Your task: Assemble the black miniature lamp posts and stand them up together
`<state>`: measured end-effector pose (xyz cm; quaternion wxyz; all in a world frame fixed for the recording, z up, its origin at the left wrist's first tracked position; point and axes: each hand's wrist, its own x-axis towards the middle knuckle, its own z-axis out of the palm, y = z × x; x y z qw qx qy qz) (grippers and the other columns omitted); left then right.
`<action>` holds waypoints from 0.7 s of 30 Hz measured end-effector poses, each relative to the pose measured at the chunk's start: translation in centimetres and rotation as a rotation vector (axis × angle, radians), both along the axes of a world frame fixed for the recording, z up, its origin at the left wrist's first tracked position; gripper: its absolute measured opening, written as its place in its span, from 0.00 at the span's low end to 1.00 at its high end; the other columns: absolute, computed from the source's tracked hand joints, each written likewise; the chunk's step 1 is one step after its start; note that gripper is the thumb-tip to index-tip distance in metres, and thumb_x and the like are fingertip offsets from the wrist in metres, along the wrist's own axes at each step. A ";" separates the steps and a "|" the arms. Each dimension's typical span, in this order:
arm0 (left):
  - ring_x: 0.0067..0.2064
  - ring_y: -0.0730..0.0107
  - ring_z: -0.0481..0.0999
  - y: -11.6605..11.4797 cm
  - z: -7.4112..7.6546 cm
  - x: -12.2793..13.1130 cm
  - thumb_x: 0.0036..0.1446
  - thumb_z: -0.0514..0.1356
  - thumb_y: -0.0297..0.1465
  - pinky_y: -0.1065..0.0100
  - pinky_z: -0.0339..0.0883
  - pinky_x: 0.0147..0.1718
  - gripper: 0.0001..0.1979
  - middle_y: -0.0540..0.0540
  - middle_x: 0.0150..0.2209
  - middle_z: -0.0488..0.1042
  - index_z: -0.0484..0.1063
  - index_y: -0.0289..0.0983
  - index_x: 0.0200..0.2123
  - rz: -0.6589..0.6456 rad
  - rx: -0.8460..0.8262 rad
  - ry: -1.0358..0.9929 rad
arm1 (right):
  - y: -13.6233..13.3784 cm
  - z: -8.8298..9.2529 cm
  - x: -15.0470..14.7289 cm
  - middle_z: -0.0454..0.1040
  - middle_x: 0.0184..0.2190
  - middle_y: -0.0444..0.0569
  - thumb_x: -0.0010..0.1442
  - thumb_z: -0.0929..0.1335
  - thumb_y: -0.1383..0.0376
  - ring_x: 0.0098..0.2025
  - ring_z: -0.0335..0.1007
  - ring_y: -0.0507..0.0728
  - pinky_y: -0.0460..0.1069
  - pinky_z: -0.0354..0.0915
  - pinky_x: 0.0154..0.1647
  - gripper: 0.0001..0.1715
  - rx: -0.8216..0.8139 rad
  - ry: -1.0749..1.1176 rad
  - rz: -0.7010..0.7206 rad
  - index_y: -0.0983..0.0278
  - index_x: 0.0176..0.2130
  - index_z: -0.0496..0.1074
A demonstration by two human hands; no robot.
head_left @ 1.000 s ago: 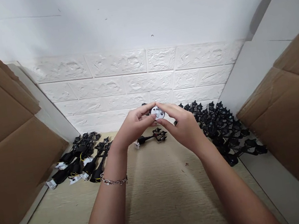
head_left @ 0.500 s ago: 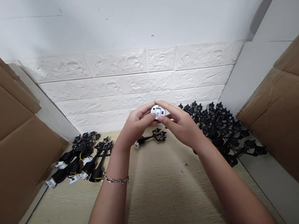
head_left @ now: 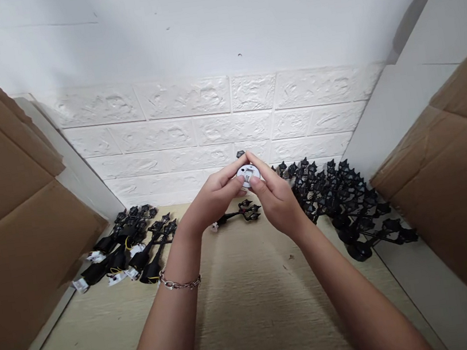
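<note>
Both hands are raised over the beige table [head_left: 244,312] and meet on a small round white disc [head_left: 247,173] with dark marks on its face. My left hand [head_left: 211,198], a chain bracelet on its wrist, pinches the disc's left edge. My right hand [head_left: 278,197] pinches its right edge, thumb pressed on the face. A bit of black part sticks out above the fingers. Just beyond the hands a single black lantern-shaped piece [head_left: 239,215] lies on the table.
A row of black pieces with white plugs and yellow wire [head_left: 125,251] lies at the left. A large heap of black lantern-shaped pieces [head_left: 341,200] fills the right. Cardboard panels [head_left: 5,189] stand at both sides, and a white brick-pattern wall [head_left: 192,128] closes the back.
My right hand has slid left and closer to the left hand, its fingers tightening on the disc. The disc stays at about the same place.
</note>
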<state>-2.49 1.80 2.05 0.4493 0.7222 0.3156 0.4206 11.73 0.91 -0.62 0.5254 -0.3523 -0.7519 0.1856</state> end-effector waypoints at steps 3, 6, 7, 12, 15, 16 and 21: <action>0.57 0.60 0.59 -0.2 0.0 0.3 0.58 0.50 0.36 0.68 0.64 0.48 0.25 0.46 0.61 0.52 0.54 0.39 0.59 0.038 0.019 -0.020 | 0.0 0.2 0.1 0.48 0.62 0.48 0.63 0.55 0.60 0.63 0.41 0.53 0.54 0.45 0.63 0.29 0.034 -0.054 0.022 0.63 0.61 0.47; 0.60 0.60 0.54 -0.4 0.0 0.8 0.58 0.49 0.36 0.68 0.62 0.50 0.26 0.46 0.62 0.51 0.53 0.37 0.59 0.065 0.049 -0.045 | 0.0 0.2 0.1 0.45 0.63 0.50 0.62 0.56 0.61 0.64 0.38 0.53 0.54 0.44 0.63 0.30 0.071 -0.068 0.037 0.64 0.61 0.45; 0.60 0.59 0.53 -0.4 0.0 0.9 0.58 0.49 0.36 0.68 0.62 0.50 0.26 0.46 0.62 0.51 0.53 0.37 0.59 0.074 0.053 -0.046 | 0.0 0.2 0.1 0.45 0.62 0.51 0.62 0.56 0.61 0.64 0.38 0.54 0.54 0.44 0.63 0.30 0.075 -0.066 0.042 0.65 0.61 0.45; 0.55 0.61 0.61 -0.5 0.2 1.0 0.58 0.49 0.36 0.68 0.65 0.44 0.24 0.44 0.60 0.56 0.56 0.36 0.57 0.127 0.043 -0.008 | 0.3 0.0 -0.2 0.49 0.60 0.55 0.59 0.60 0.62 0.61 0.47 0.56 0.51 0.61 0.54 0.28 -0.095 0.113 0.124 0.63 0.57 0.47; 0.47 0.65 0.68 -0.7 0.4 0.8 0.58 0.49 0.37 0.68 0.66 0.39 0.23 0.43 0.55 0.63 0.59 0.36 0.56 0.184 0.051 0.040 | 0.6 0.0 -0.1 0.57 0.56 0.57 0.55 0.63 0.63 0.52 0.62 0.56 0.50 0.66 0.47 0.25 -0.309 0.308 0.231 0.62 0.51 0.52; 0.45 0.66 0.68 -0.8 0.5 0.8 0.58 0.48 0.37 0.68 0.66 0.38 0.22 0.43 0.54 0.64 0.60 0.36 0.55 0.190 0.057 0.050 | 0.7 0.0 0.0 0.60 0.54 0.56 0.54 0.64 0.63 0.49 0.65 0.56 0.51 0.66 0.47 0.24 -0.363 0.362 0.273 0.63 0.49 0.54; 0.49 0.63 0.67 -0.6 0.5 0.4 0.57 0.50 0.36 0.69 0.67 0.37 0.21 0.45 0.55 0.63 0.62 0.39 0.54 0.177 0.074 0.058 | 0.8 0.5 0.8 0.65 0.50 0.52 0.50 0.69 0.62 0.45 0.68 0.56 0.51 0.66 0.44 0.22 -0.492 0.475 0.402 0.63 0.45 0.63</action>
